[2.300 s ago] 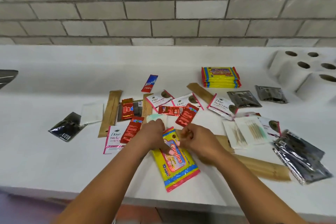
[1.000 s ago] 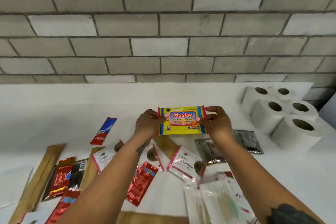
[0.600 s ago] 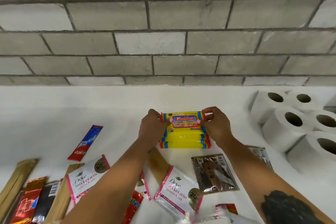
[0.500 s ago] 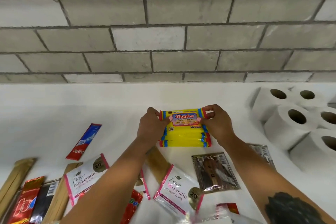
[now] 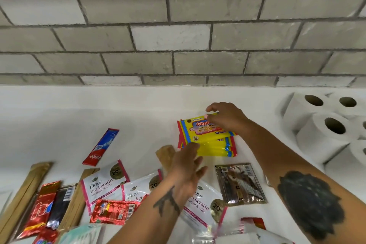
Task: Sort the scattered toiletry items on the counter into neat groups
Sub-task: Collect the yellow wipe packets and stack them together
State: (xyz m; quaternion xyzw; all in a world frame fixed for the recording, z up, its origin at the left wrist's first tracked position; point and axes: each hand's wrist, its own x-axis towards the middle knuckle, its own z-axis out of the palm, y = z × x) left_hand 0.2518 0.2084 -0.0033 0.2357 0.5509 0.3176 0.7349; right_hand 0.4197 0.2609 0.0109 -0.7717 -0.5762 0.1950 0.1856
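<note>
A grey brick wall [image 5: 178, 25] is seen at the back, and a white counter [image 5: 79, 109] is spread out below it. White toilet rolls [image 5: 324, 127] are grouped at the far right. The scattered things are left near the front edge: long brown paper sleeves [image 5: 25, 190], white shampoo sachets [image 5: 103, 184], red sachets [image 5: 112, 212], a dark shiny sachet [image 5: 240, 184] and one red and blue toothpaste sachet [image 5: 101, 146].

The yellow wipes packs [image 5: 210, 144] are piled near the back of the counter, just left of the toilet rolls. The top pack is laid a bit crooked on the pile, with its edge poking out past the packs below.

The right hand [image 5: 225, 117] is held over the top pack. Its fingers are curled, and the fingertips are pressed on the pack's far edge. It cannot be told if the pack is pinched or only touched. The left hand [image 5: 188, 166] is held above the shampoo sachets, just in front of the pile. Its fingers are spread apart and nothing is held.

The pile is soft and slippery, so it could be knocked over if the right hand is pulled away fast. The top pack could be slid off, because it is not lined up. The sachets below could be swept out of place by the left arm as it is drawn back.
</note>
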